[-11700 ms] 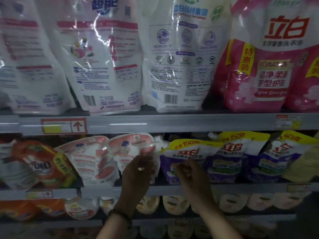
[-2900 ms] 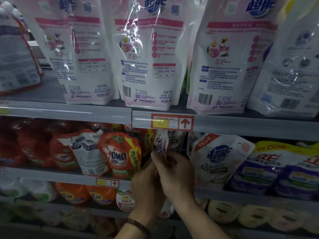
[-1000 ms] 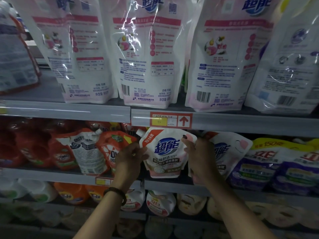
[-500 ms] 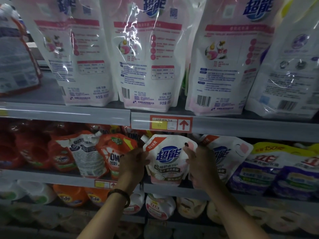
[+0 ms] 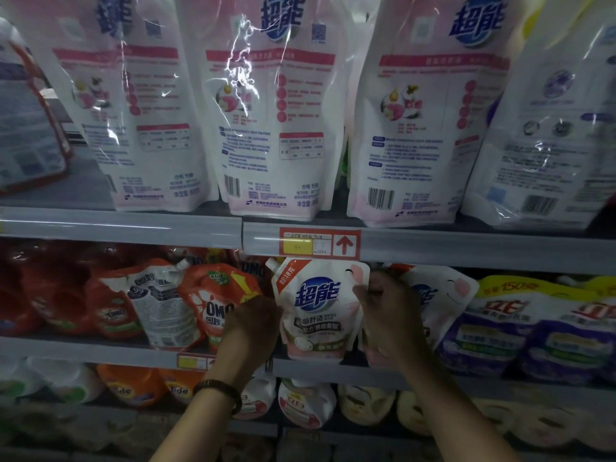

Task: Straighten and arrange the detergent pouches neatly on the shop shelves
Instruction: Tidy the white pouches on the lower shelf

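- The white pouch [image 5: 316,308] stands near the front edge of the middle shelf [image 5: 333,370], label forward, between an orange pouch [image 5: 216,301] and a matching pouch [image 5: 446,295].
- The right hand [image 5: 386,311] pinches its upper right edge, thumb on the front. The left hand [image 5: 253,323] lies against its left edge with fingers hidden, so whether it grasps I cannot tell.
- Settle the base flat before letting go. A soft pouch likely slumps if freed while leaning.
- Square its face to the shelf's front edge without covering the neighbour's label.
- Release one side first and watch for tilt.
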A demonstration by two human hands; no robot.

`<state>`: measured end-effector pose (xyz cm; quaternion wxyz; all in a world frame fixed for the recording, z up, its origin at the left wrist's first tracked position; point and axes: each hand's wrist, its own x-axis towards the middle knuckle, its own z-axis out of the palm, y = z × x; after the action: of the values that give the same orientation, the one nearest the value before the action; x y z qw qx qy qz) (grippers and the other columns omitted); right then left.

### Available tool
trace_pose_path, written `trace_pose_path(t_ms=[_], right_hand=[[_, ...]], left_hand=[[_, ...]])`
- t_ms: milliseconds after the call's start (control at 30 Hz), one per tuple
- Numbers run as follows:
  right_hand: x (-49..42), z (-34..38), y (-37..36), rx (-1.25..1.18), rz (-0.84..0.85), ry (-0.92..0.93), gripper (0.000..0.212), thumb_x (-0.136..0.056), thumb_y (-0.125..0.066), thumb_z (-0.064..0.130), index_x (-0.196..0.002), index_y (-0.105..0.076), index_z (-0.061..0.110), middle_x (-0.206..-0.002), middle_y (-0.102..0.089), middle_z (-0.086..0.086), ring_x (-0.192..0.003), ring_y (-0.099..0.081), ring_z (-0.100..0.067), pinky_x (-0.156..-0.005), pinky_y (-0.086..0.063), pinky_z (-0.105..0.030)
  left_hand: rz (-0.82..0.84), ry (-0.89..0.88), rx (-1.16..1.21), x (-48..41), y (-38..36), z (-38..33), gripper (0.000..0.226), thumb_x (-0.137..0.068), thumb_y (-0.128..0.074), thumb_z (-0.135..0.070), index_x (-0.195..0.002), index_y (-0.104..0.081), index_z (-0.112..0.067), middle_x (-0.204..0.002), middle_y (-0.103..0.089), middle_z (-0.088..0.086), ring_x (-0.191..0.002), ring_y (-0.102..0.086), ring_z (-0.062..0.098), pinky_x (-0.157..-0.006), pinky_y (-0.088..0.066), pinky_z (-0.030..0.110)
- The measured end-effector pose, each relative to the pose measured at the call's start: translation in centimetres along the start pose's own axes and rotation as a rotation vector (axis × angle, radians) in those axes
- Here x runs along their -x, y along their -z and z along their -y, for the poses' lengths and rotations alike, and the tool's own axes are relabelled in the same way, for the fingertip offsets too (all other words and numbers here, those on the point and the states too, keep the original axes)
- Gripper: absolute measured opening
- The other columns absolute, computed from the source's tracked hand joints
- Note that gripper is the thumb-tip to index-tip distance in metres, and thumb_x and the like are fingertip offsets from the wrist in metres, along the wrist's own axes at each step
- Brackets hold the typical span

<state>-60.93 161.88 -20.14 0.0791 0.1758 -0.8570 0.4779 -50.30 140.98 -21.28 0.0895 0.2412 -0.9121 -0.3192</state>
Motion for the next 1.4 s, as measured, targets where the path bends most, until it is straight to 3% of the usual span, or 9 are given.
trace_pose_path(t_ms=[100,233,500,700,867,967,1100,1300,1400], right_hand=[[0.3,0.0,0.5,-0.032,-0.002,0.006,0.009,-0.099,-0.073,0.018,-0.108,-0.074,0.017,-0.097,-0.073,0.014,-0.085,-0.061,0.014,-0.069,-0.046,0.0],[0.7,-0.3,1.0,-0.071,-0.027,0.027,0.017,-0.097,-0.075,0.019,-0.114,-0.074,0.018,-0.108,-0.077,0.011,-0.099,-0.068,0.004,-0.083,-0.053,-0.012],[2.3,-1.3,3.2,-0.014,-0.011,0.075,0.005,-0.096,-0.076,0.025,-0.1,-0.072,0.023,-0.099,-0.075,0.014,-0.094,-0.064,0.01,-0.083,-0.058,-0.02],[3.1,-2.0,6.9,-0.171,0.122,-0.022,0.018,-0.098,-0.072,0.02,-0.09,-0.072,0.036,-0.089,-0.073,0.029,-0.095,-0.066,0.016,-0.075,-0.049,-0.003],[2.8,-1.9,9.9,-0.309,0.211,-0.079,0.014,-0.099,-0.072,0.016,-0.092,-0.078,0.028,-0.091,-0.077,0.022,-0.088,-0.073,0.003,-0.078,-0.058,-0.019],[2.9,-0.7,11.3,-0.396,0.245,-0.117,0.014,-0.099,-0.072,0.014,-0.091,-0.079,0.022,-0.087,-0.079,0.015,-0.082,-0.075,-0.002,-0.074,-0.06,-0.02],[3.4,0.9,13.0,-0.441,0.23,-0.13,0.013,-0.099,-0.073,0.018,-0.088,-0.08,0.022,-0.085,-0.081,0.002,-0.081,-0.078,-0.015,-0.08,-0.065,-0.04],[4.0,2.5,16.5,-0.417,0.08,-0.125,0.014,-0.098,-0.073,0.017,-0.087,-0.081,0.019,-0.083,-0.081,0.001,-0.079,-0.078,-0.015,-0.075,-0.062,-0.033],[3.8,3.1,18.6,-0.394,0.01,-0.127,0.013,-0.097,-0.074,0.025,-0.091,-0.08,0.034,-0.088,-0.081,0.003,-0.085,-0.078,-0.015,-0.083,-0.063,-0.044]], left_hand=[[-0.052,-0.006,0.098,0.9,-0.1,-0.4,0.019,-0.108,-0.058,-0.029,-0.11,-0.074,-0.02,-0.1,-0.078,-0.003,-0.083,-0.077,0.014,-0.076,-0.063,0.035],[-0.045,-0.042,0.194,2.2,0.0,-1.7,0.014,-0.106,-0.061,-0.023,-0.099,-0.071,-0.03,-0.09,-0.073,-0.013,-0.074,-0.073,0.002,-0.057,-0.05,0.009],[0.014,-0.046,0.265,3.4,-0.4,-4.7,0.013,-0.106,-0.062,-0.031,-0.106,-0.075,-0.026,-0.098,-0.079,-0.008,-0.069,-0.077,0.003,-0.069,-0.064,0.032],[0.064,0.031,0.357,4.4,-0.9,-7.8,0.014,-0.105,-0.064,-0.034,-0.098,-0.075,-0.032,-0.099,-0.08,-0.01,-0.079,-0.079,0.011,-0.07,-0.062,0.035],[0.069,0.11,0.576,5.6,-0.9,-11.6,0.013,-0.104,-0.066,-0.018,-0.101,-0.076,-0.025,-0.101,-0.082,-0.002,-0.084,-0.08,0.016,-0.061,-0.057,0.02],[0.067,0.088,0.616,6.5,-0.4,-14.1,0.013,-0.104,-0.065,-0.015,-0.104,-0.078,-0.018,-0.098,-0.082,0.0,-0.08,-0.08,0.021,-0.063,-0.062,0.027],[0.114,0.004,0.588,7.2,0.6,-17.2,0.013,-0.104,-0.065,-0.026,-0.104,-0.076,-0.019,-0.095,-0.082,-0.006,-0.079,-0.08,0.018,-0.078,-0.065,0.048],[0.178,-0.182,0.518,7.3,2.1,-20.1,0.018,-0.104,-0.06,-0.024,-0.106,-0.077,-0.025,-0.098,-0.081,-0.01,-0.08,-0.08,0.013,-0.074,-0.064,0.036],[0.17,-0.255,0.545,7.1,2.9,-21.4,0.014,-0.103,-0.065,-0.026,-0.102,-0.078,-0.027,-0.096,-0.08,-0.01,-0.079,-0.08,0.014,-0.072,-0.065,0.041]])
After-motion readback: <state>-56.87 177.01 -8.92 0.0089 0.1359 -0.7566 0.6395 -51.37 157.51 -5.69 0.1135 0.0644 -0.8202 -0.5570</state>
